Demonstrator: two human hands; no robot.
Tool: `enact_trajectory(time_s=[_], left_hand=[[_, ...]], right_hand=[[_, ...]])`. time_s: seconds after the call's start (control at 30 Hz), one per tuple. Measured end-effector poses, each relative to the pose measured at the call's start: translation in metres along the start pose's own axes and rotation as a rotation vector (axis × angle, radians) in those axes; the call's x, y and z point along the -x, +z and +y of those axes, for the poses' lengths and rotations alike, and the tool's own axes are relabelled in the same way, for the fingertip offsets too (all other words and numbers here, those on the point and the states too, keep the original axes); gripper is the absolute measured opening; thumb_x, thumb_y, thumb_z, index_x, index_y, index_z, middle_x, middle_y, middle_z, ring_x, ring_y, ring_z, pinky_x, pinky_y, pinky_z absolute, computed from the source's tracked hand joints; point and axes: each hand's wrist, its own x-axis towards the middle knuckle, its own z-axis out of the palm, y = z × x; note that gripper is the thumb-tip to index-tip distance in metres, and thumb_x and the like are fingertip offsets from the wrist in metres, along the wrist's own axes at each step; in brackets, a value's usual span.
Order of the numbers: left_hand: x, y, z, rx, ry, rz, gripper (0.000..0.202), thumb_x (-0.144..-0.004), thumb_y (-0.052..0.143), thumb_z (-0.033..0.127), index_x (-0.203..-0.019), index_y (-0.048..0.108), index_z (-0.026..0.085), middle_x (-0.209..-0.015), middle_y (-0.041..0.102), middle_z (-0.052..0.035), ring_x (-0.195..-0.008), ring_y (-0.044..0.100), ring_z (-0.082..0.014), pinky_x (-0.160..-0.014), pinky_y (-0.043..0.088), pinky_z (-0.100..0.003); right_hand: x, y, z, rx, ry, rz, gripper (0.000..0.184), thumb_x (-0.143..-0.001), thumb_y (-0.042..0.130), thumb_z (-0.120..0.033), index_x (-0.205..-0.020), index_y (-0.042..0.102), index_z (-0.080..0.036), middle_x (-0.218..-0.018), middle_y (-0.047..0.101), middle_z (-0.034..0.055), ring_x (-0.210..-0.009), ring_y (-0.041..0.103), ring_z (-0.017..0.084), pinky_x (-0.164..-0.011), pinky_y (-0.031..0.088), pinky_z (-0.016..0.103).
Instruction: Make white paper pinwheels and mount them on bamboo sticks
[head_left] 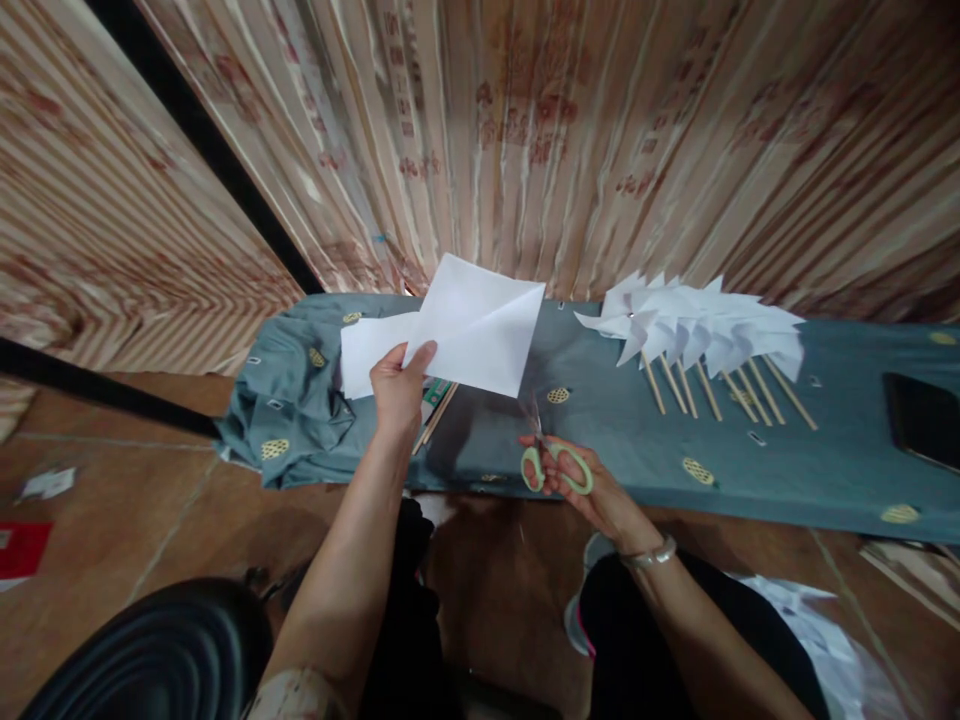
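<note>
A creased sheet of white paper (pixel 480 330) is pinched at its lower left edge by my left hand (pixel 401 385), thumb on top. My right hand (pixel 577 475) holds scissors (pixel 576 468) with pale green handles. Their blades point up toward the sheet's lower right corner, and the blade tips are blurred. More white paper (pixel 367 350) lies on the cloth behind my left hand. Just right of that hand, wooden sticks (pixel 437 420) lie beside a small green item, partly covered by the sheet.
A row of white paper pinwheels (pixel 697 320) on wooden sticks lies on the long cloth-covered surface (pixel 637 450). A dark phone (pixel 922 415) rests at the right end. A black round stool (pixel 150 660) stands lower left; white paper scraps (pixel 810 630) are at lower right. Curtains (pixel 525 130) hang behind.
</note>
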Motion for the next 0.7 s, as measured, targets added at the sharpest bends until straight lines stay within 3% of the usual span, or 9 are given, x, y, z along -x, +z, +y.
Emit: enact_trajectory(time_s=[0.23,0.4,0.7], left_hand=[[0.002,0.001,-0.009,-0.057,0.029,-0.044,0.029,-0.052,0.086,0.033,-0.071,0.072,0.015,-0.067,0.069,0.0007,-0.06,0.059,-0.0125,-0.054,0.046,-0.023],[0.006,0.004,-0.014,-0.089,0.057,-0.077,0.026,-0.055,0.086,0.033,-0.064,0.069,0.015,-0.058,0.062,0.0024,-0.053,0.052,-0.0093,-0.051,0.04,-0.021],[0.017,0.01,-0.016,-0.148,0.032,-0.124,0.034,-0.054,0.086,0.042,-0.063,0.067,0.016,-0.057,0.062,0.0018,-0.057,0.055,-0.012,-0.054,0.044,-0.023]], right_hand=[[0.005,-0.007,0.005,0.225,-0.071,-0.066,0.061,-0.08,0.066,-0.064,-0.124,0.066,-0.023,-0.101,0.069,0.008,-0.09,0.062,0.02,-0.079,0.048,0.031],[0.005,-0.007,-0.003,0.257,-0.045,-0.038,0.063,-0.075,0.07,-0.065,-0.121,0.068,-0.023,-0.096,0.069,0.0064,-0.083,0.061,0.018,-0.075,0.049,0.03],[0.005,-0.007,-0.005,0.231,-0.063,-0.003,0.06,-0.074,0.072,-0.064,-0.116,0.071,-0.021,-0.085,0.069,0.0047,-0.072,0.058,0.015,-0.068,0.047,0.028]])
